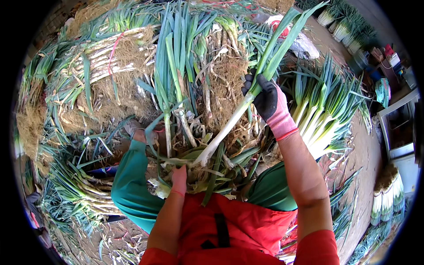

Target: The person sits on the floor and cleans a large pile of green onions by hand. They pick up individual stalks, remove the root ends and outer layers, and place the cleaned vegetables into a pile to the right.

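Note:
My right hand (265,96), in a pink glove with dark coated palm and fingers, grips a long green onion (228,129) where its white stalk meets the green leaves. The onion slants, leaves up to the right, root end low near my left hand. My left hand (179,180), in a pink glove, is by that root end with leaf strips at its fingers; its fingertips are hidden, and what it grips is unclear. Peeled-off leaves and husks (212,165) lie between my knees. Untrimmed green onions with roots (180,122) stand just beyond.
Clean white-stemmed onions (314,126) are piled at the right. Bundles of untrimmed onions (106,59), one tied with pink string, fill the far left; more onions (92,192) lie beside my left knee. A plastic bag (301,44) lies beyond, and a framed glass cabinet (399,126) stands far right.

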Motion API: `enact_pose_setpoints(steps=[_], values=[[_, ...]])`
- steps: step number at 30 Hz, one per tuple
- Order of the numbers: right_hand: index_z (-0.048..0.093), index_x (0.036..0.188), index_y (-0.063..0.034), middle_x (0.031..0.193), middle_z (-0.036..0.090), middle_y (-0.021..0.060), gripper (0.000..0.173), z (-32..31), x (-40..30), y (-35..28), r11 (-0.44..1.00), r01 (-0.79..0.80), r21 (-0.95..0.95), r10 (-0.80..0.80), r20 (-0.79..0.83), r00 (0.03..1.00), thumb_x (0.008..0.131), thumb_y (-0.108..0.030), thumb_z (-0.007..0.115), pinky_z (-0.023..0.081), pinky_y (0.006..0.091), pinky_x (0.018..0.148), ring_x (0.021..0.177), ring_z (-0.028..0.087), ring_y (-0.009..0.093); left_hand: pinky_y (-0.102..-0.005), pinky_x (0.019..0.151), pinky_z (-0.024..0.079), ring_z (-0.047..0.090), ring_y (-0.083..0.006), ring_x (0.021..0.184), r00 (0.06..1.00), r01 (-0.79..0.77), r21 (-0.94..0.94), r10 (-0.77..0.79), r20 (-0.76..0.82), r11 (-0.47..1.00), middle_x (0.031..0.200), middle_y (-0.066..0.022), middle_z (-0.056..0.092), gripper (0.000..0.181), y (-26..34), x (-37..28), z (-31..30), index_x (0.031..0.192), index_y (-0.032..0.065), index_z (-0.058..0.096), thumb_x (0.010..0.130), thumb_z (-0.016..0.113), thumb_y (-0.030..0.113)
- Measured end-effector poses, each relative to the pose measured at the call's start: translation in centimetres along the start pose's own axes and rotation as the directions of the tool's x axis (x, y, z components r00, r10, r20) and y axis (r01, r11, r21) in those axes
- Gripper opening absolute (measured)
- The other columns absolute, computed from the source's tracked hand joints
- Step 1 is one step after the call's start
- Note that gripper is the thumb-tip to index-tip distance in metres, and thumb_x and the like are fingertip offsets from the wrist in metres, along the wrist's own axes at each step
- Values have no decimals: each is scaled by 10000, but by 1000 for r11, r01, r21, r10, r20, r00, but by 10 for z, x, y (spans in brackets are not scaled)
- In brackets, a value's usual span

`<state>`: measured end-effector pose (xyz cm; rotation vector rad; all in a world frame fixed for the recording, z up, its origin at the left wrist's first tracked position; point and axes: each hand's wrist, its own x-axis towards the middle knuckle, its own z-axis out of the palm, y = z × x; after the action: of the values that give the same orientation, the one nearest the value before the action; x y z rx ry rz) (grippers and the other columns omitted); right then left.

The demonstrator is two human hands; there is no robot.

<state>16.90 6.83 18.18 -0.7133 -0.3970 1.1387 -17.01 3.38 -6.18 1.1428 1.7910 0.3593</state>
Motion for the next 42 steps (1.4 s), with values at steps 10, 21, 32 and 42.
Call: enact_pose_setpoints(steps=[10,21,32,42], values=[[498,1066,-59,922,579,110,195,-18,13,-8,998,36,46,-23,-266,964,886,-119,538,499,391,725,790,572,247,-432,1003,311,402,-387,1175,808,-515,493,589,4,702,1278,-230,423,579,34,-36,-20,1292,52,396,806,590,301],[483,996,-50,777,593,108,211,2,4,2,995,-90,-41,65,-419,905,887,-211,566,522,346,562,623,581,225,-290,927,400,514,-222,1108,580,-500,-518,712,396,694,1206,-133,529,422,141,-97,22,1310,17,381,916,497,115],[512,892,-77,607,543,58,95,-18,21,-9,979,9,-204,-133,-604,786,874,-166,541,416,303,409,453,485,166,-271,917,420,541,-167,1067,653,-333,-469,559,511,818,1154,-91,564,390,141,-162,-35,1279,25,447,893,506,48],[503,902,-32,567,528,48,146,-14,18,21,876,-62,-477,-222,-516,828,888,-178,511,378,283,370,400,467,149,-341,680,489,623,-321,758,435,-719,-335,770,467,609,833,-172,611,353,120,-205,-105,1065,-27,528,714,491,-23]])
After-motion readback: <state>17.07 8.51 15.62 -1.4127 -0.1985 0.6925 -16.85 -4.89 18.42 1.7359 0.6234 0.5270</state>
